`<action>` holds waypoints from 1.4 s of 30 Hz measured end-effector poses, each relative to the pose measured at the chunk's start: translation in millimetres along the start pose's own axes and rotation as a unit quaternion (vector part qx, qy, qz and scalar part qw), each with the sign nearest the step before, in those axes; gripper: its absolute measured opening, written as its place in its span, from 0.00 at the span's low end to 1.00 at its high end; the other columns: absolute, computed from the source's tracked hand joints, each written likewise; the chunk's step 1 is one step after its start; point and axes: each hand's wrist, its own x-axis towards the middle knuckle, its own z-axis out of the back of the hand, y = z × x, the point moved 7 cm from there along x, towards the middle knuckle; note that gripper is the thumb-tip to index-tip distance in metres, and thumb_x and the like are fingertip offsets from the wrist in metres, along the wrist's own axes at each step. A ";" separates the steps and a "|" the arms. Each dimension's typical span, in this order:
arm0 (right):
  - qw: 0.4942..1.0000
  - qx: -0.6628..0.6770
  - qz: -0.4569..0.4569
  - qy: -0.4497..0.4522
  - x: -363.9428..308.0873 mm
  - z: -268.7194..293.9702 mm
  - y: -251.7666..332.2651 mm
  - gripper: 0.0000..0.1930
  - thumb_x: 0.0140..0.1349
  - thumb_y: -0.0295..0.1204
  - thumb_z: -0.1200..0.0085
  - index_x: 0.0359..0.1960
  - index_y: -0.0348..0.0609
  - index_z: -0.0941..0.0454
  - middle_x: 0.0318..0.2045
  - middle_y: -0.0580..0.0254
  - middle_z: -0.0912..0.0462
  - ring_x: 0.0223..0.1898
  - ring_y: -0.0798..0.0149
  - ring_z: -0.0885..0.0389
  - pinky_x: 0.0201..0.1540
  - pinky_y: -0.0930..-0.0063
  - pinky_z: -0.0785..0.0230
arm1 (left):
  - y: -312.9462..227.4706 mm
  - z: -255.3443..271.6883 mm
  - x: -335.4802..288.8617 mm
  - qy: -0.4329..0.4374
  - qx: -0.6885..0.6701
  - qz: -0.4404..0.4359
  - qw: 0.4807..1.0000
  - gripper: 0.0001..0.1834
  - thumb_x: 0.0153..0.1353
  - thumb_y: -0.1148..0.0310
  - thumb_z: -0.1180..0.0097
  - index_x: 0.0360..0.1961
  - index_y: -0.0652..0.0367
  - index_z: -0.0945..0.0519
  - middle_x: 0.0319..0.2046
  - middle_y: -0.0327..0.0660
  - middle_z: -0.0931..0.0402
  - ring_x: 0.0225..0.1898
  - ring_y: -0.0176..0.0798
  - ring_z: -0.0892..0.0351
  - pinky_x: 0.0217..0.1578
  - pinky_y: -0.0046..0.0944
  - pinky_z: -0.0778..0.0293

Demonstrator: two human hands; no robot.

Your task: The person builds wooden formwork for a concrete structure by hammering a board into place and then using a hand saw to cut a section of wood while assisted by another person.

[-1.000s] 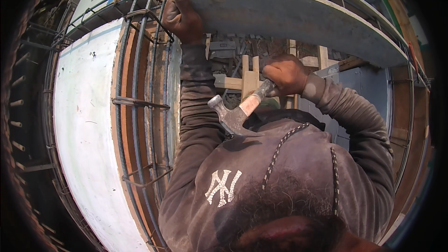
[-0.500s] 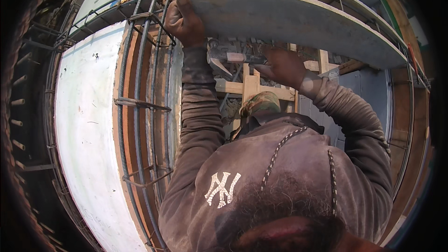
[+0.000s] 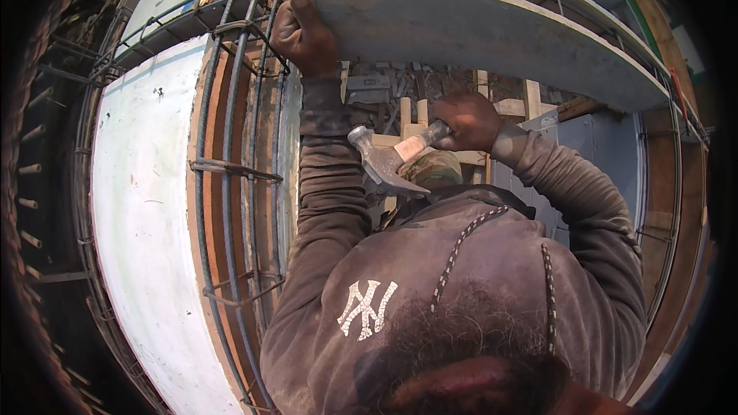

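Observation:
My left hand (image 3: 306,37) is closed round the left end of a long grey board (image 3: 477,37), thumb up at its top edge. The board spans the space in front of me, its pale upper edge curving away to the right. In my right hand (image 3: 467,119) is a claw hammer (image 3: 383,163), gripped by its handle. The hammer's head is below and apart from the board, in front of my chest and near my left forearm, with its claw pointing down and to the right.
Tied steel rebar (image 3: 223,169) stands to my left, close to my left arm, with a white panel (image 3: 146,207) beyond it. More rebar runs behind the board. Wooden battens (image 3: 532,100) and rubble lie below. Grey panels (image 3: 584,146) stand at the right.
The hammer has swung toward my chest, its head dropping away from the board and turning so the claw points lower right. My left hand stays on the board.

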 end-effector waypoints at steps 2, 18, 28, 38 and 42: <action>0.983 -0.024 -0.178 0.045 9.9 -1.4 -32.9 0.26 0.64 0.55 0.38 0.38 0.41 0.19 0.31 0.48 0.15 0.34 0.40 0.15 0.35 0.47 0.24 | 1.3 -1.0 -0.3 -0.006 0.008 -0.009 1.000 0.28 0.80 0.59 0.47 0.19 0.61 0.29 0.20 0.29 0.32 0.24 0.23 0.40 0.25 0.34 0.44; 0.999 -0.032 0.000 -0.031 3.0 -1.8 -11.6 0.25 0.65 0.56 0.38 0.39 0.42 0.18 0.30 0.51 0.14 0.33 0.44 0.13 0.35 0.51 0.21 | 1.7 -1.0 -2.7 0.002 -0.007 0.018 1.000 0.29 0.80 0.59 0.49 0.19 0.61 0.31 0.21 0.28 0.33 0.25 0.24 0.40 0.26 0.35 0.44; 1.000 -0.014 -0.008 -0.011 10.1 -4.2 -18.2 0.23 0.62 0.52 0.34 0.35 0.42 0.19 0.29 0.49 0.16 0.31 0.43 0.15 0.34 0.49 0.24 | -0.1 -2.9 -1.4 0.001 -0.017 0.031 0.999 0.30 0.79 0.56 0.47 0.19 0.60 0.34 0.21 0.28 0.36 0.26 0.24 0.42 0.26 0.35 0.46; 0.977 -0.074 -0.193 0.049 11.4 -16.8 -46.4 0.24 0.62 0.55 0.34 0.37 0.43 0.19 0.26 0.50 0.15 0.31 0.44 0.13 0.36 0.49 0.22 | -0.1 -3.7 -0.2 -0.003 -0.007 0.032 0.999 0.30 0.80 0.54 0.48 0.19 0.62 0.28 0.21 0.29 0.32 0.25 0.24 0.40 0.26 0.35 0.44; 0.998 -0.038 -0.041 -0.006 1.1 -11.4 -16.4 0.26 0.65 0.58 0.39 0.37 0.43 0.17 0.28 0.49 0.14 0.31 0.44 0.13 0.37 0.49 0.21 | 1.3 -0.2 -0.5 -0.009 -0.012 0.016 1.000 0.30 0.80 0.54 0.49 0.21 0.62 0.27 0.21 0.29 0.32 0.25 0.24 0.39 0.26 0.35 0.42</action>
